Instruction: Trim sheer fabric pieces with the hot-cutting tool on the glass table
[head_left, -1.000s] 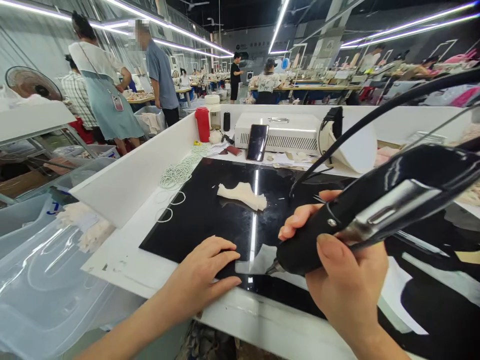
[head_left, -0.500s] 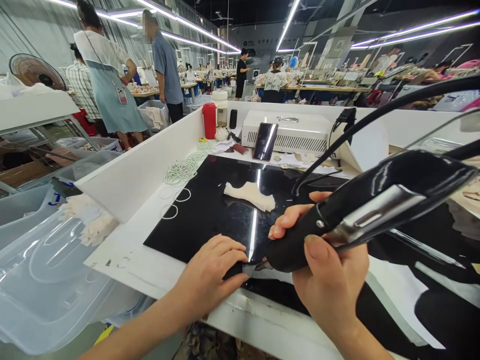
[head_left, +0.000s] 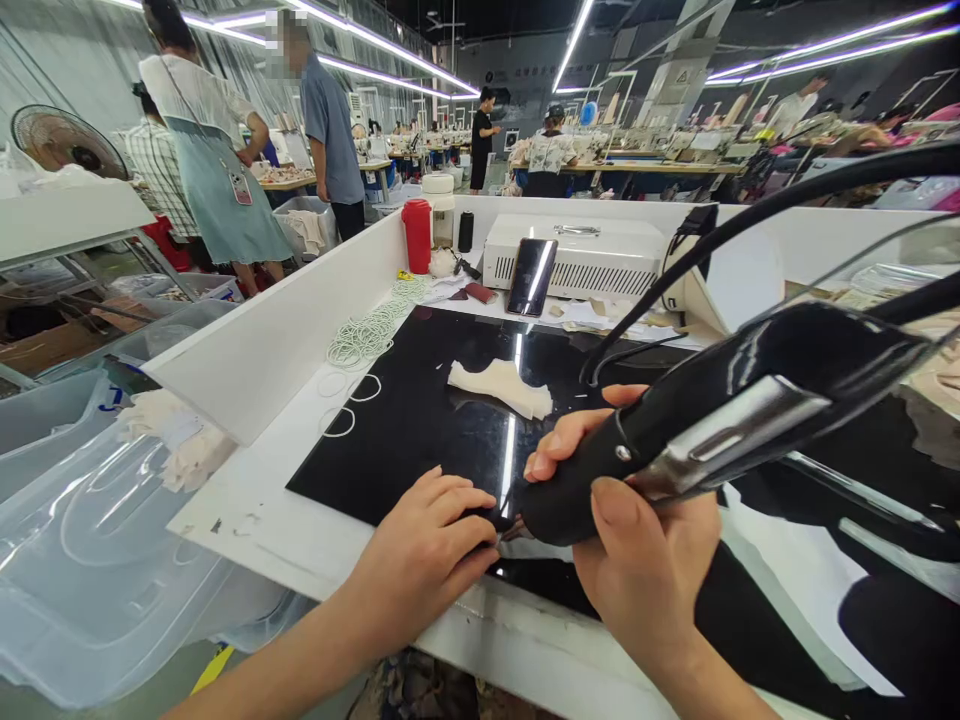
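My right hand (head_left: 645,560) is wrapped round a thick black handheld tool (head_left: 720,430) with a silver lever and black hoses trailing off to the right. The tool's narrow metal tip points down-left, close to my left fingertips. My left hand (head_left: 431,550) lies at the front edge of the glossy black board (head_left: 360,450), its fingers curled over a small black piece (head_left: 491,518) that is mostly hidden. Beyond both hands, a cream fabric piece (head_left: 502,387) rests flat on the board.
Pale elastic loops (head_left: 364,340) lie at the board's left. A phone (head_left: 532,275) leans on a white vented box (head_left: 574,255), near a red cup (head_left: 417,235). White sheets (head_left: 795,590) lie at right. Clear plastic bins (head_left: 112,560) stand left of the table.
My right hand and the tool have shifted slightly left, bringing the tip nearer my left fingers. The left hand stays almost in place, its fingers a little further over the black piece.
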